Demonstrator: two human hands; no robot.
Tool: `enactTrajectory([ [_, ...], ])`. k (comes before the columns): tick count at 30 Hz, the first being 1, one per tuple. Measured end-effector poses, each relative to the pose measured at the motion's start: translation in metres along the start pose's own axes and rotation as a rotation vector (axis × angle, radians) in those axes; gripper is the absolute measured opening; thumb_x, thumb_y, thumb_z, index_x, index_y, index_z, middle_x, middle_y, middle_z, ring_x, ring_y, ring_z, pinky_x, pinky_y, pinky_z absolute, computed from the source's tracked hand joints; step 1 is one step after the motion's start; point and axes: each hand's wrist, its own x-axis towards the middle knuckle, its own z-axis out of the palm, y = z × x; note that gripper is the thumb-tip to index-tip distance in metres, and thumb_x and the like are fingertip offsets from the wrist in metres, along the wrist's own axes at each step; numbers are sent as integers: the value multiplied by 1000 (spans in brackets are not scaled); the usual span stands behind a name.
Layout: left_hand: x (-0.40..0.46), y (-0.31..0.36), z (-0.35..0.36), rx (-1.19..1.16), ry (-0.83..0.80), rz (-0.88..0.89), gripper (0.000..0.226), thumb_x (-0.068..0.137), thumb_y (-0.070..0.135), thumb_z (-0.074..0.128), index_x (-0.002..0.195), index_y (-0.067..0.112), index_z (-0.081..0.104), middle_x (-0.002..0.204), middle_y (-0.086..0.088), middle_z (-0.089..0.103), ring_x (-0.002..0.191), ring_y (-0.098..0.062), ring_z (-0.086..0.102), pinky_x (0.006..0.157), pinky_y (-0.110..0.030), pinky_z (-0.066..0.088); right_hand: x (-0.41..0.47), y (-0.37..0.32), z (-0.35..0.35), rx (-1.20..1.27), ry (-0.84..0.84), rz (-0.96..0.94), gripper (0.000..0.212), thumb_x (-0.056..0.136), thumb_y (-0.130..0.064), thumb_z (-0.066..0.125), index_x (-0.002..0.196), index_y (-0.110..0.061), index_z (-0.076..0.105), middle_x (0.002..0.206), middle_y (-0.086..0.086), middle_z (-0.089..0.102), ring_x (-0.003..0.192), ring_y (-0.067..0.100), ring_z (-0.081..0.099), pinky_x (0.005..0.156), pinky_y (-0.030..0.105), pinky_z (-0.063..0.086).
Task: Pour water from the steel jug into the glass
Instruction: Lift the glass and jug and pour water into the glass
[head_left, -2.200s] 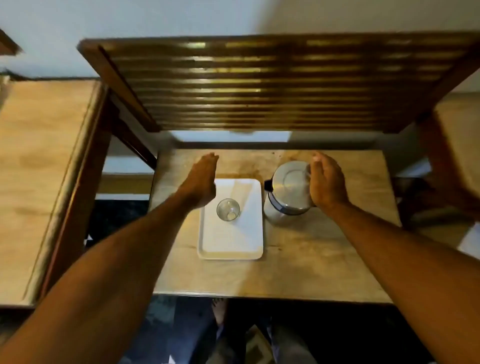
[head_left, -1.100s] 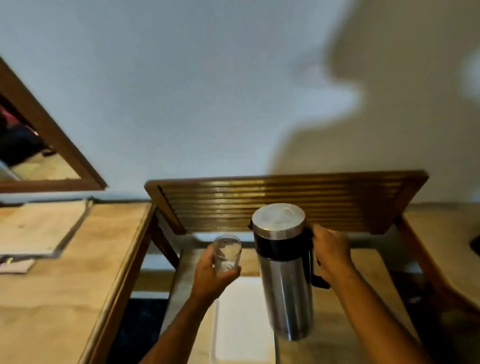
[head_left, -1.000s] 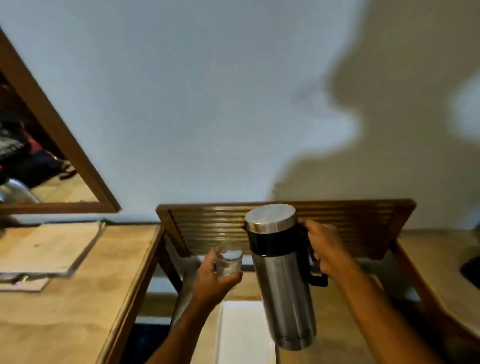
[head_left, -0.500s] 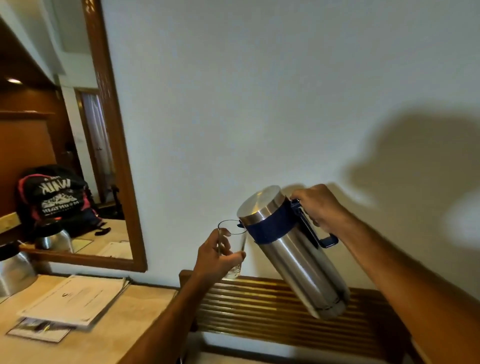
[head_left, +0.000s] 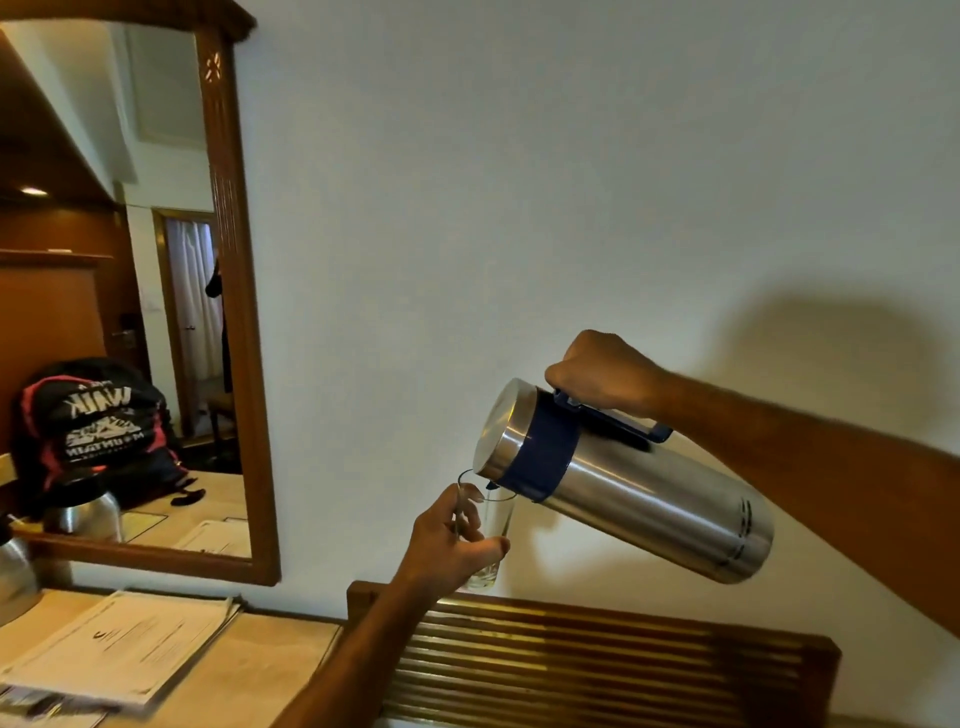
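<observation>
The steel jug (head_left: 649, 499), with a blue collar and a blue handle, is held in the air and tipped far over to the left. My right hand (head_left: 602, 376) grips its handle from above. The jug's spout touches the rim of the clear glass (head_left: 491, 525), which stays upright just below it. My left hand (head_left: 449, 545) wraps around the glass from the left. A little liquid shows at the bottom of the glass; I cannot make out a stream.
A slatted wooden rack (head_left: 597, 660) runs along the wall below the hands. At the left a wooden-framed mirror (head_left: 228, 312) hangs above a desk with papers (head_left: 119, 644) and a steel kettle (head_left: 13, 577). A white wall is behind.
Both hands lifted the glass and the jug off the table. The jug has tipped further to the left, and its spout now meets the glass rim. The view has risen towards the wall.
</observation>
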Motion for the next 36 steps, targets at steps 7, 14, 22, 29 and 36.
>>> enactTrajectory([
  [7, 9, -2, 10, -54, -19, 26, 38, 66, 27, 81, 95, 28, 56, 81, -8, 61, 79, -27, 67, 68, -24, 62, 4, -15, -8, -174, 20, -83, 19, 58, -31, 55, 48, -15, 52, 47, 0, 49, 44, 16, 44, 49, 35, 34],
  [14, 12, -1, 16, -41, -35, 49, 47, 57, 43, 76, 99, 35, 55, 83, -3, 61, 80, -25, 67, 64, -20, 61, 4, -14, -14, -268, 49, -150, 25, 60, -34, 54, 43, -17, 45, 40, -5, 41, 39, 13, 39, 45, 32, 33],
  [22, 8, -4, 20, -57, -69, 78, 41, 61, 38, 79, 96, 36, 55, 80, 7, 61, 78, -24, 67, 67, -28, 63, 1, -13, -19, -371, 73, -165, 26, 62, -38, 54, 47, -17, 52, 42, -5, 48, 39, 13, 46, 43, 26, 38],
  [29, 5, -9, 22, -63, -80, 70, 43, 60, 40, 80, 96, 39, 55, 92, 5, 63, 83, -22, 67, 69, -28, 64, -5, -12, -18, -418, 95, -211, 29, 66, -39, 52, 47, -17, 50, 43, -3, 48, 40, 15, 46, 43, 27, 37],
  [36, 4, -14, 26, -95, -82, 34, 48, 58, 40, 82, 98, 38, 55, 102, 8, 63, 91, -20, 67, 66, -22, 61, -8, -11, -20, -440, 94, -233, 32, 69, -42, 50, 49, -16, 53, 45, -1, 50, 43, 15, 49, 45, 28, 42],
])
